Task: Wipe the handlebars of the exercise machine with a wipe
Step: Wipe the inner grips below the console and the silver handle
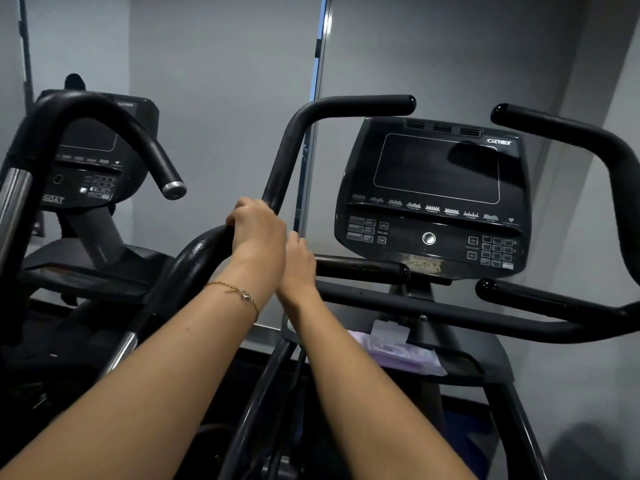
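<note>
Gripping: left hand (258, 226) closed round the left handlebar (277, 174); right hand (298, 263) beside it, grip unclear.
Wipe: not visible; pack (398, 353) on tray.
Risk: far bar (588, 140) missed.

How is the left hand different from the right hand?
The left hand wraps around the black handlebar, fingers curled over it; the right hand sits just beside and below it, and its grip cannot be seen. The left wrist wears a gold bracelet; the right wrist is bare. The left hand is higher than the right hand. Both are bare and touch side by side. No wipe shows in either.
</note>
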A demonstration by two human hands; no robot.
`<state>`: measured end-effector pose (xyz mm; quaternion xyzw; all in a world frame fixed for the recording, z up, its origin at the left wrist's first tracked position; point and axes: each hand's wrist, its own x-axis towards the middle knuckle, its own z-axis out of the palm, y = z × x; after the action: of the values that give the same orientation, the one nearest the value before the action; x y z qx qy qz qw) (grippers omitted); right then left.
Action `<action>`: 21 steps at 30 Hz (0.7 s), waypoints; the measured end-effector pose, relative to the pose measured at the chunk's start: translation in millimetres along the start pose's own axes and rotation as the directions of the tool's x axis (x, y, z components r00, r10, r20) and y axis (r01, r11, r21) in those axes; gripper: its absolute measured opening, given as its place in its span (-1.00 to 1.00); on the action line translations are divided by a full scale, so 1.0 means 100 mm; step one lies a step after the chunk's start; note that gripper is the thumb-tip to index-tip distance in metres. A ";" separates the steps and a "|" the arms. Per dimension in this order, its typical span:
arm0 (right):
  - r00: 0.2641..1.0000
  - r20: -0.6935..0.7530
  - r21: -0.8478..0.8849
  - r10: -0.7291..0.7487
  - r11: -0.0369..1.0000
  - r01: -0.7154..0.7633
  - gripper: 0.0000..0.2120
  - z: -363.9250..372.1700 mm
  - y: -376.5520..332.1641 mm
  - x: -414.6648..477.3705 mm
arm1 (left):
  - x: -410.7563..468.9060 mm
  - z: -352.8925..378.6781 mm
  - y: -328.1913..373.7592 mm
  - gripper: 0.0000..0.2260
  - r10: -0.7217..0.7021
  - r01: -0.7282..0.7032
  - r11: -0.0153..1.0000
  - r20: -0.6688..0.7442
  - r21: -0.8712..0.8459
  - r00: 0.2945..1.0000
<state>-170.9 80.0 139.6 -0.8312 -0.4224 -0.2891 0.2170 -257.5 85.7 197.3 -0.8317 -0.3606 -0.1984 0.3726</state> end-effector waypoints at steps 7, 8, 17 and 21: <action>0.949 -0.303 -0.134 0.092 0.981 -0.138 -0.78 -0.43 0.99 -0.52 | 0.08 0.03 0.21 -0.67 -0.026 0.026 0.997 0.010 -0.068 1.000; 0.917 -0.360 -0.104 0.172 0.969 -0.223 -0.79 -0.49 1.13 -0.61 | 0.09 0.08 0.29 -0.69 0.038 -0.038 0.988 -0.006 -0.148 0.999; 0.963 -0.254 -0.047 0.095 0.993 -0.110 -0.90 -0.15 0.55 -0.34 | -0.02 0.53 0.69 -0.65 0.150 -0.207 0.708 -0.143 -0.675 0.978; 0.959 -0.277 -0.145 -0.063 0.989 0.023 -0.83 -0.15 0.70 -0.32 | 0.00 0.57 0.65 -0.61 0.118 -0.169 0.597 -0.122 -0.784 0.985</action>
<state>-132.6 13.5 121.4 -0.7855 -0.3841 -0.4378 0.2092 -205.8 99.2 129.7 -0.9306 -0.1571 -0.3306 -0.0082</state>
